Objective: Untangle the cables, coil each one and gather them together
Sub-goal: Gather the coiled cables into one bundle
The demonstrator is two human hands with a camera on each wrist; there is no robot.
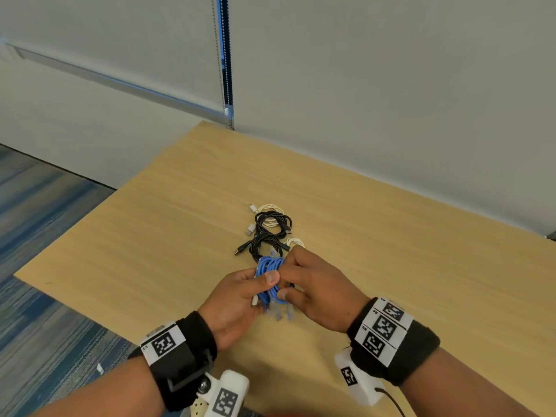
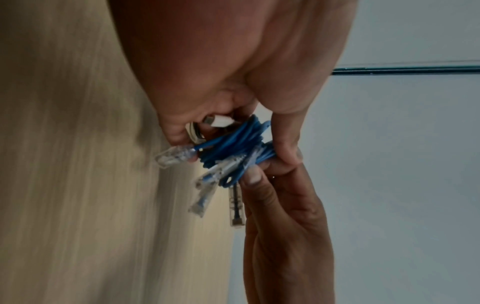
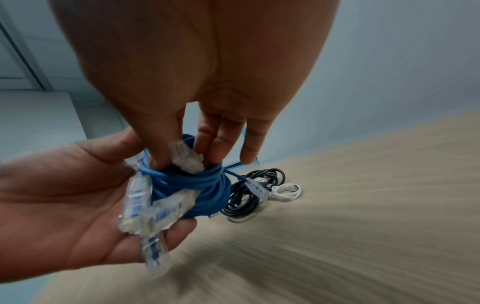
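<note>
A bundle of blue network cables (image 1: pixel 270 278) with clear plugs is held just above the table between both hands. My left hand (image 1: pixel 240 293) grips it from the left, thumb on top. My right hand (image 1: pixel 304 284) pinches it from the right, fingers curled into the coil. The right wrist view shows the blue coil (image 3: pixel 197 189) with several clear plugs (image 3: pixel 155 214) sticking out. In the left wrist view the blue cables (image 2: pixel 233 150) hang between the fingers. Beyond the hands lie coiled black cables (image 1: pixel 270 233) and white cables (image 1: pixel 269 210) on the table.
The wooden table (image 1: pixel 150 236) runs to a wall at the back. Its left edge drops to a blue carpet (image 1: pixel 36 236). A blind's bead chain (image 1: pixel 224 70) hangs behind the far edge. A white cable loop (image 3: pixel 285 191) lies past the black coils.
</note>
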